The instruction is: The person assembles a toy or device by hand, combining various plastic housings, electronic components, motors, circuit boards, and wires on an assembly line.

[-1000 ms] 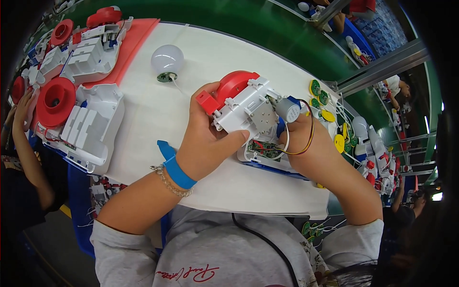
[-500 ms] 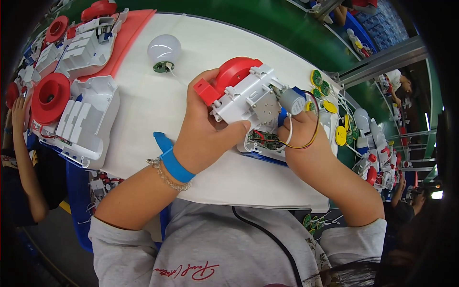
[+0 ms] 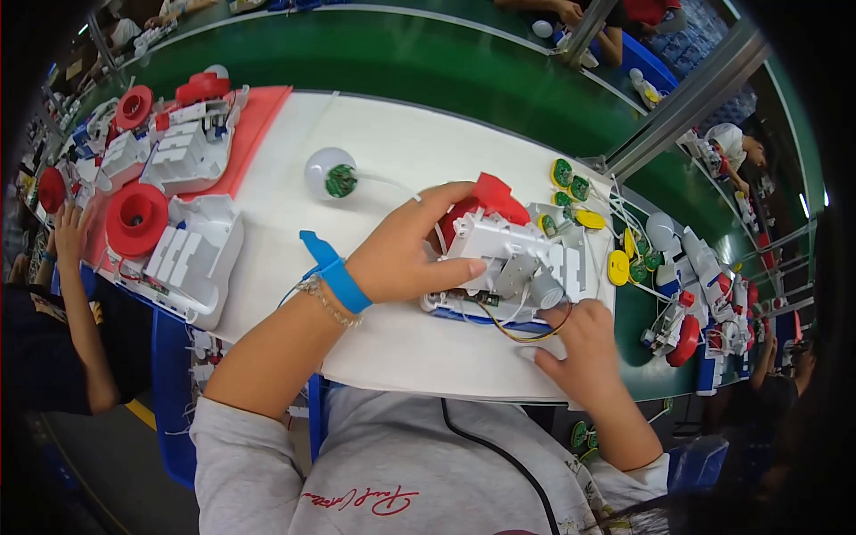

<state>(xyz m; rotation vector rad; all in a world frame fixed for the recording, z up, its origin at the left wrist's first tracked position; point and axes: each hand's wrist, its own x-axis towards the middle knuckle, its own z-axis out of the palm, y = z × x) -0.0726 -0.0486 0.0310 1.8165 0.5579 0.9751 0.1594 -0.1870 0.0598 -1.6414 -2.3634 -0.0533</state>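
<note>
My left hand [image 3: 415,250] is closed round a white plastic mechanism [image 3: 495,239] with a red wheel and a red tab at its far side. The mechanism sits tilted over a white housing [image 3: 571,263] with a blue lower edge. A grey cylindrical motor [image 3: 546,290] and a metal plate show on its near side, with thin coloured wires [image 3: 517,335] looping out. My right hand [image 3: 584,343] is at the housing's near right corner, beside the motor and wires. Its thumb is spread away from the fingers, whose tips are partly hidden.
A white dome with a green circuit board [image 3: 341,181] lies on the white table sheet [image 3: 374,357]. Similar red-and-white assemblies [image 3: 192,259] stand at left, some on a red mat [image 3: 259,134]. Wired green and yellow discs [image 3: 618,267] lie at right. Another person's hand [image 3: 69,234] is at far left.
The mechanism has come down over the housing and turned, its red tab now at the far side. My right hand has drawn back from the motor, thumb spreading. The view has shifted upward.
</note>
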